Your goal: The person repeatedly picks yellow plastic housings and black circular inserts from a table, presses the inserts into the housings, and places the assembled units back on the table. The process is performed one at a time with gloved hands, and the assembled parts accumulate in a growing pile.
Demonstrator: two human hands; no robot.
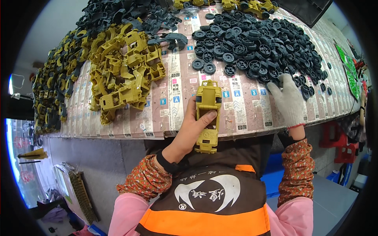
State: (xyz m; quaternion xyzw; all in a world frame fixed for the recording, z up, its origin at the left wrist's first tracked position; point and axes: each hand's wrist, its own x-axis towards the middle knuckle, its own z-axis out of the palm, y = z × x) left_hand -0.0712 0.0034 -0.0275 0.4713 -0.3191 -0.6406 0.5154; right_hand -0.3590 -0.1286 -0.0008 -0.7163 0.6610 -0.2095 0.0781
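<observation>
My bare left hand (192,128) is closed around a mustard-yellow toy truck body (208,100), its thumb lying across the middle. The body points away from me over the table's near edge, and a dark wheel sits on each side near its far end. My right hand (289,100), in a whitish knit glove, reaches to the near edge of a large heap of dark toy wheels (252,43). Its thumb and fingers look apart at the wheels, and I see nothing held, though the fingertips partly blend with the heap.
Left of centre lies a pile of yellow truck bodies (130,74), with dark plastic parts (114,13) behind it. Assembled yellow-and-dark toys (59,78) crowd the far left. A black bin (307,10) stands at the back right, and red stools (338,141) are beyond the table's right side.
</observation>
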